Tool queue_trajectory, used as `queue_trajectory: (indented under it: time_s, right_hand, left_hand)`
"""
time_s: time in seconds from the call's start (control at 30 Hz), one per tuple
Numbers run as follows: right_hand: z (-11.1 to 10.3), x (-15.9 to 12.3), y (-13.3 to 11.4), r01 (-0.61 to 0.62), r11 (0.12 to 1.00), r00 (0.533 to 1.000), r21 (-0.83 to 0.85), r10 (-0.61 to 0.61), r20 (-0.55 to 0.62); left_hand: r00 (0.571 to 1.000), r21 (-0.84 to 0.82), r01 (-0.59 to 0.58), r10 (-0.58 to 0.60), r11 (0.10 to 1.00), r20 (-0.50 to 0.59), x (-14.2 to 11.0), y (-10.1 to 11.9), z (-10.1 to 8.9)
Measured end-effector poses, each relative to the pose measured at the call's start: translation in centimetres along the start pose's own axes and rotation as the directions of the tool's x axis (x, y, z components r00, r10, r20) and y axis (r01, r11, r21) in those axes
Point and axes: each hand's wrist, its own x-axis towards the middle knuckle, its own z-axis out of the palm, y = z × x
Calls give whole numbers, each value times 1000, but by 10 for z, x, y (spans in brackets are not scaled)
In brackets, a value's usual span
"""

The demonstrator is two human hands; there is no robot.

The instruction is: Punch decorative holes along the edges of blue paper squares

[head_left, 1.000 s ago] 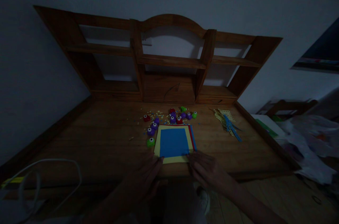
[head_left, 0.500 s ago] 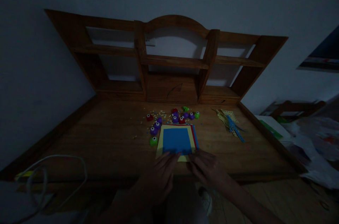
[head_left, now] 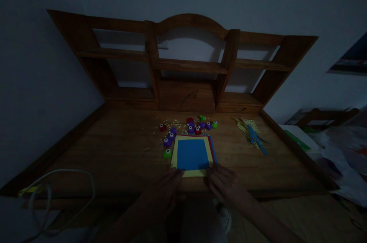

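A blue square sheet [head_left: 192, 154] lies flat on a larger pale yellow sheet [head_left: 195, 173]. Beneath these, the edges of a red sheet [head_left: 211, 147] and another blue sheet [head_left: 214, 151] stick out at the right. My left hand [head_left: 164, 187] rests its stretched fingertips on the near left corner of the yellow sheet. At the near right corner, my right hand [head_left: 225, 183] has its fingers bent together on the yellow sheet's edge; its thumb is hard to make out in the dim light.
Purple, red and green punches [head_left: 167, 142] stand behind and left of the sheets, among scattered paper bits [head_left: 172, 123]. Punched strips and scraps [head_left: 252, 134] lie at the right. A wooden shelf [head_left: 187, 67] closes off the desk's back. A pale cable [head_left: 67, 169] loops at the left.
My left hand has drawn back left and toward me, off the blue square, so its near edge now shows. My right hand stays at the near right corner.
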Motion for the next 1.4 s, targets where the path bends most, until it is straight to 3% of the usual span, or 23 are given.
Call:
queue_trajectory:
  time_s: [0.27,0.4,0.47,0.53,0.7,0.8,0.9,1.1,1.23,1.4]
  right_hand:
    - [1,-8,0,13,999,999,-42,-11,51]
    - [4,-2,-1,-217,976,973,15,217,-83]
    - [5,11,-3,-344,929,923,140,361,-131]
    - [7,29,-6,-377,887,899,268,420,-126]
    - [24,64,-12,-335,864,941,376,329,83]
    - [32,72,-12,-359,854,932,377,303,200]
    - [37,75,-8,-389,818,919,425,310,245]
    - [49,87,4,-433,753,899,496,405,169]
    - [55,90,6,-417,748,901,516,413,130]
    - [57,90,1,-391,721,912,571,386,137]
  left_hand:
    - [994,69,80,-75,994,-83,-18,-3,-6]
    - [981,171,119,-89,978,-175,-18,-9,-12]
    - [963,163,168,-126,972,-238,-11,-15,-16]
    - [944,126,201,-158,971,-291,2,-21,-20]
    - [890,-26,278,-267,960,-369,43,-28,-22]
    - [885,-112,277,-299,954,-357,57,-32,-20]
    - [884,-157,276,-314,948,-346,61,-36,-19]
    - [875,-248,295,-365,923,-319,70,-47,-17]
    - [904,-347,250,-346,904,-251,78,-54,-10]
    - [928,-338,205,-292,919,-232,80,-60,-6]
